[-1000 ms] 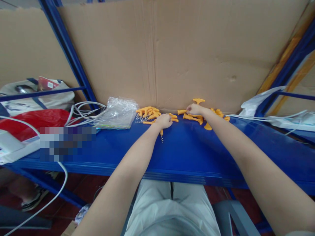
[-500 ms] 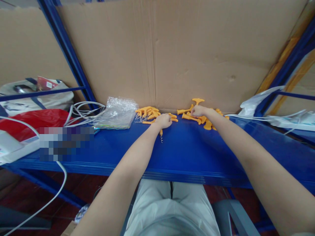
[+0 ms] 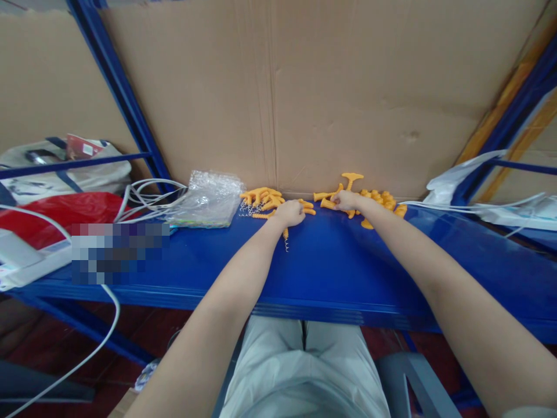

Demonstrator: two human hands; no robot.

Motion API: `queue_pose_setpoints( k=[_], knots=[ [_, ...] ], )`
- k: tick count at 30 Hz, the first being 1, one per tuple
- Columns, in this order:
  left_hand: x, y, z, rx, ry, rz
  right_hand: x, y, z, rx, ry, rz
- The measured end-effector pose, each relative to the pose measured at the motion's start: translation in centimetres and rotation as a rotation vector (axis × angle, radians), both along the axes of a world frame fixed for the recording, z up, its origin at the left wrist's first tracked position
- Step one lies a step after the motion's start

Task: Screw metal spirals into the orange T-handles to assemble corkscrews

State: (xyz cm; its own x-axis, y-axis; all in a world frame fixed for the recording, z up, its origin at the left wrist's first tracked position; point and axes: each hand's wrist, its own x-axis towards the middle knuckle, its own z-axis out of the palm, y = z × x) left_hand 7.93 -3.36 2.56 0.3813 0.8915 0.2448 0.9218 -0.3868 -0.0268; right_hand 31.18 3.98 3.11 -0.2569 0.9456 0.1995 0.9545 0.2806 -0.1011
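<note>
My left hand is closed around an orange-handled corkscrew, whose metal spiral points down toward me over the blue tabletop. Just left of that hand lies a heap of orange corkscrews with bare metal spirals. On the right, my right hand has its fingers closed on an orange plastic sleeve with a flared end; the fingertips are partly hidden. Behind this hand a T-shaped orange piece stands upright. More orange plastic pieces are piled beside and behind my right wrist.
Clear plastic bags lie stacked left of the corkscrews. White cables, a red bag and a cloth bag crowd the far left. Cardboard walls the back of the blue table. A white power strip sits at right.
My right hand has shifted slightly down within the orange pile, and its fingers now close on a sleeve at the pile's left. My left hand keeps its place with the corkscrew.
</note>
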Motion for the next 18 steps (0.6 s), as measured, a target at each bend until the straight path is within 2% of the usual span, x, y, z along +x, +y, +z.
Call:
queue_pose_setpoints(
  k=[4, 12, 15, 18],
  knots=[
    [0.0, -0.1, 0.1, 0.004, 0.002, 0.004, -1.6, -1.0, 0.0, -0.033, -0.086, -0.019],
    [0.0, -0.1, 0.1, 0.007, 0.026, 0.008, -3.6, -2.6, -1.3, 0.074, -0.052, -0.027],
    [0.0, -0.1, 0.0, 0.022, 0.040, 0.007, -3.6, -3.2, -0.8, 0.068, -0.053, 0.030],
    [0.0, 0.1, -0.1, 0.026, 0.042, 0.001, -2.5, -3.8, 0.5, 0.067, -0.027, 0.067]
  ],
)
